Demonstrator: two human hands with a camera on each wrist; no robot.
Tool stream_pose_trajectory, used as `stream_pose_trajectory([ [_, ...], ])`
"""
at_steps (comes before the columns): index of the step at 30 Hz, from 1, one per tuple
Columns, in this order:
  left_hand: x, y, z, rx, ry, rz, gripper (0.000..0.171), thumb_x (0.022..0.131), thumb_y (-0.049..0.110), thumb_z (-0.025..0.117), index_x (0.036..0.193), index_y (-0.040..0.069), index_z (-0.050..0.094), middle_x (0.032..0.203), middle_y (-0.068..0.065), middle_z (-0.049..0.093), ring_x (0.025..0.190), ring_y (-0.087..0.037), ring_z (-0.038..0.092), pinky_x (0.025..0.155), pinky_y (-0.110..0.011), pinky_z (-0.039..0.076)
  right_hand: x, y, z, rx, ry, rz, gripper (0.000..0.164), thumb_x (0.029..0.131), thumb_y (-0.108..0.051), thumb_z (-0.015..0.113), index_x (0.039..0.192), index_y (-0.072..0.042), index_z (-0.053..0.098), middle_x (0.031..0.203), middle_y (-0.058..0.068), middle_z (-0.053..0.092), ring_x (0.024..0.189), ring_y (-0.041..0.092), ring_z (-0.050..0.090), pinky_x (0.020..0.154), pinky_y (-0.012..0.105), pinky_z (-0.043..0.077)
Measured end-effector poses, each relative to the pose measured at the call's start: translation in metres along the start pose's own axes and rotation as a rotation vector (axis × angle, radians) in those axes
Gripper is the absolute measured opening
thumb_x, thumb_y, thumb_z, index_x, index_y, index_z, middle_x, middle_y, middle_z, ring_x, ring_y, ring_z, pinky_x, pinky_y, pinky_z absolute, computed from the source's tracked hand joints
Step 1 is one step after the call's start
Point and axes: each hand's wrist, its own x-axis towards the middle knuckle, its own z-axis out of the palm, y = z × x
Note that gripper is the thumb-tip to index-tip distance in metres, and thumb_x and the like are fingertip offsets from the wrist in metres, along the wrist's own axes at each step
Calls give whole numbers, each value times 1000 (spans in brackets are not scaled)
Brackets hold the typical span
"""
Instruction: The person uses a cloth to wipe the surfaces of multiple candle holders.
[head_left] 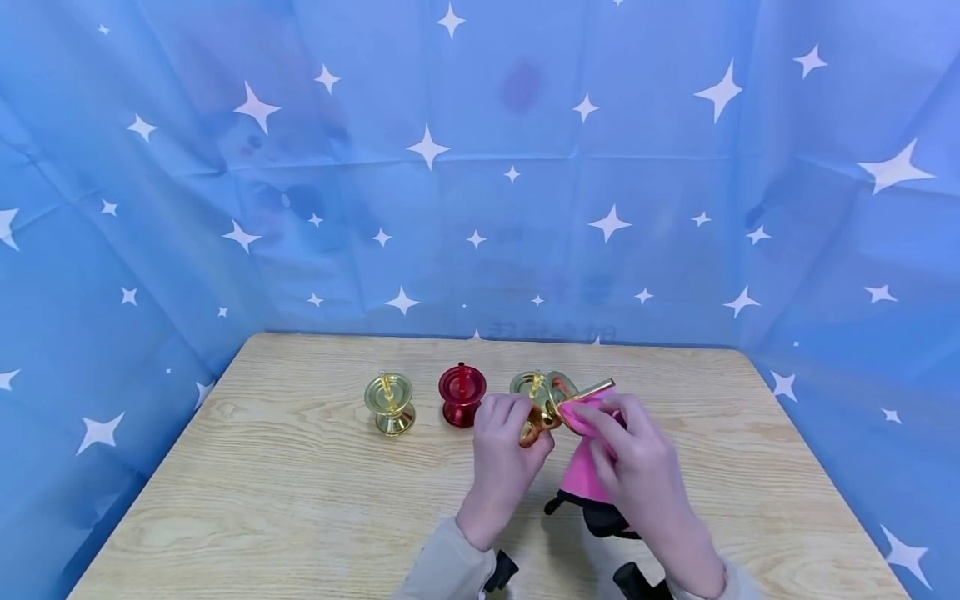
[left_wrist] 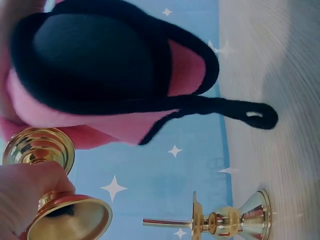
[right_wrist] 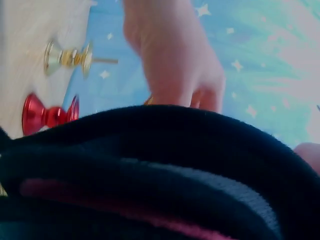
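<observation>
My left hand (head_left: 504,462) grips a shiny gold candle holder (head_left: 550,413) by its narrow stem and holds it tilted above the table. In the left wrist view its hollow base (left_wrist: 70,220) faces outward. A pink cloth mitt (head_left: 583,477) with black trim and a hanging loop (left_wrist: 255,116) is in my right hand (head_left: 637,458). The right fingers pinch the pink fabric against the holder's dish, beside its thin upright tube. The mitt's lower part hangs down, and in the right wrist view its black edge (right_wrist: 165,130) hides most of the holder.
Along the back of the table (head_left: 262,500) stand a gold candle holder (head_left: 394,419) at left and a red one (head_left: 461,408) beside it. Another gold holder (head_left: 522,383) stands behind my hands, partly covered. A blue starry curtain (head_left: 480,250) rises behind the table.
</observation>
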Motion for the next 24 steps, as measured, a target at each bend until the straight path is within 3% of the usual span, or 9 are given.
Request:
stream_pose_trajectory([
  [5, -1, -2, 0, -69, 0, -39, 28, 58, 5, 75, 81, 8, 60, 83, -2, 61, 79, -19, 51, 72, -32, 42, -3, -3, 4, 14, 52, 1, 35, 97, -22, 40, 92, -6, 71, 89, 12, 57, 59, 12, 44, 48, 17, 35],
  [12, -2, -4, -3, -258, -59, -132, 28, 61, 5, 75, 85, 9, 62, 83, 0, 63, 81, -18, 52, 71, -29, 43, -9, 19, 3, 37, 71, -36, 34, 96, -17, 39, 88, -8, 71, 88, 14, 56, 65, 14, 49, 52, 17, 38],
  [16, 0, -3, -5, -365, -128, -165, 26, 61, 6, 74, 85, 8, 63, 82, -1, 65, 80, -17, 53, 70, -26, 43, -9, 36, 5, 59, 107, -78, 35, 98, -17, 40, 84, -7, 71, 88, 18, 56, 66, 17, 48, 52, 19, 37],
  [24, 3, -1, -10, -527, -341, -256, 28, 62, 5, 76, 87, 7, 65, 85, -3, 62, 82, -13, 52, 71, -23, 47, -7, 57, 10, 111, 171, -140, 36, 99, -19, 46, 73, -4, 66, 87, 22, 56, 65, 19, 44, 54, 22, 35],
])
